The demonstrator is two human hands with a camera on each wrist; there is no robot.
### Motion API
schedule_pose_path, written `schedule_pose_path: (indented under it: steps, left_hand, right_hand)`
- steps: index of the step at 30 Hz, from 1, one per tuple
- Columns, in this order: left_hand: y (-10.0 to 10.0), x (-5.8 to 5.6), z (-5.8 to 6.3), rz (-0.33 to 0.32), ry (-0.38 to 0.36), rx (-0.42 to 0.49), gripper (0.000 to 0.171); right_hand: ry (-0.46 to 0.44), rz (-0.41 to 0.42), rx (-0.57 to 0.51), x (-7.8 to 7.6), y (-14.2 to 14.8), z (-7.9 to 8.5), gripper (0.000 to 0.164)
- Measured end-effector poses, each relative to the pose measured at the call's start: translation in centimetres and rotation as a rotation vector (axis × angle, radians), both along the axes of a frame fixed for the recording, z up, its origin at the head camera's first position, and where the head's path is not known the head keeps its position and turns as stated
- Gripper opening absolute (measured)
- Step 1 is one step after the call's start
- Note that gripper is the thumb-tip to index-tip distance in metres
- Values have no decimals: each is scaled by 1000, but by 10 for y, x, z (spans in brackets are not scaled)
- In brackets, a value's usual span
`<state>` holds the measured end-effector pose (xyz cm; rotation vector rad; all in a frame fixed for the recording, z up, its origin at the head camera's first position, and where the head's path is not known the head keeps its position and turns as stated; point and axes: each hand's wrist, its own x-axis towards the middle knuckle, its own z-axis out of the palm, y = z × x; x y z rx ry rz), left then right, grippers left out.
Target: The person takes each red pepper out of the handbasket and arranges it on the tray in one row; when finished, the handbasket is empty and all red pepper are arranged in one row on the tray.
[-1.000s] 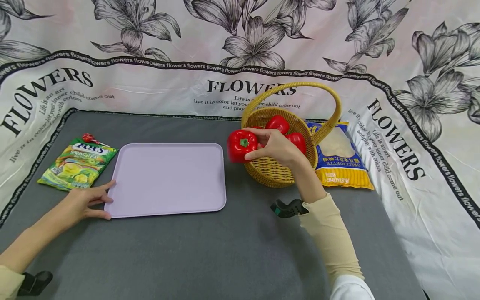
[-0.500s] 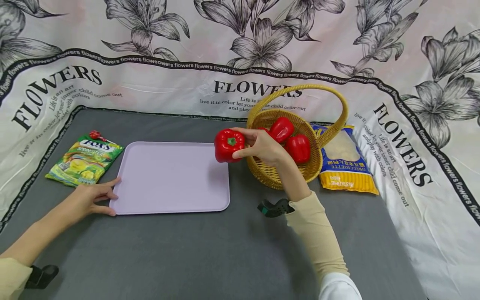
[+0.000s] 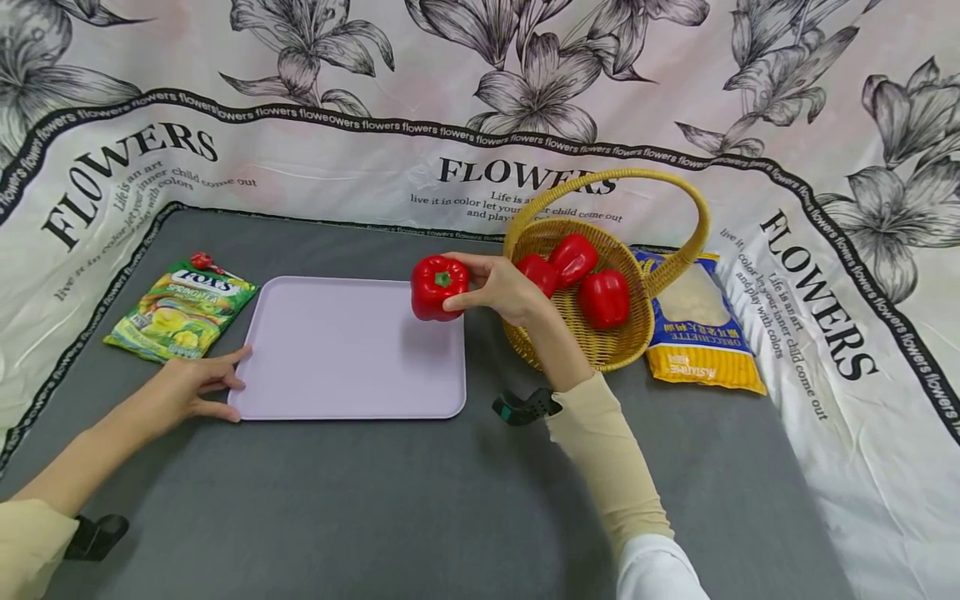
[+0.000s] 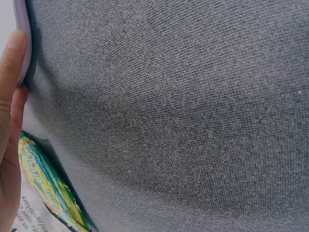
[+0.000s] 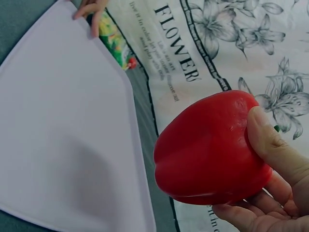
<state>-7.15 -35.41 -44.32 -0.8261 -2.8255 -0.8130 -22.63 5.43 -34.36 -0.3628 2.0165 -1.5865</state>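
Observation:
My right hand [image 3: 495, 287] holds a red bell pepper [image 3: 438, 287] by its side, thumb near the green stem and fingers behind. The pepper hangs above the right part of a pale lilac tray [image 3: 345, 350], casting a shadow on it. In the right wrist view the pepper [image 5: 207, 150] appears close up, with the tray [image 5: 58, 96] at the left. My left hand [image 3: 187, 387] touches the tray's left edge, thumb and fingers spread along it. The left wrist view catches the thumb [image 4: 12, 58] at the tray's rim.
A yellow wicker basket [image 3: 637, 337] with a tall handle holds several red peppers [image 3: 603, 298]. Behind it lies a blue and yellow pasta bag [image 3: 701, 333]. A green candy bag [image 3: 183, 312] lies left of the tray on the grey tabletop [image 3: 360, 508]. Flower-printed cloth [image 3: 300, 158] hangs behind.
My right hand has carried the red bell pepper left from beside the basket to above the tray. My left hand stays at the tray's edge. The whole view has shifted slightly.

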Motion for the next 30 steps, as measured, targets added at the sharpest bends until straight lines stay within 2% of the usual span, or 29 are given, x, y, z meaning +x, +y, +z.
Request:
schedule_pose_path:
  steps: [7,12,14,16,17,24,30]
  left_hand:
    - [0,-5,5,8,0,4,80]
    - [1,-5,6,9,-11,14,52]
    - [1,-5,6,12,-11,14,46]
    - [1,-4,6,13,-11,17,55]
    - [1,-4,5,14,-8,18,52]
    - [0,-1,1,-4,-3,29,79]
    - [-1,2,-1,6,-25,29,83]
  right_hand:
    - [-17,-21,10,-8,-10,-8,59]
    - [-79,-41,11,-13,-14,-17,58]
    - [-97,-46,11,-14,-16,-21,57]
    - [-106,-49,11,-16,-17,-26,58]
    - [-113,-52,5,-17,-18,-28,58]
    - [-144,-49,-31,-19,-23,-41,59]
    - [-153,-54,-36,-19,-27,-49,59]
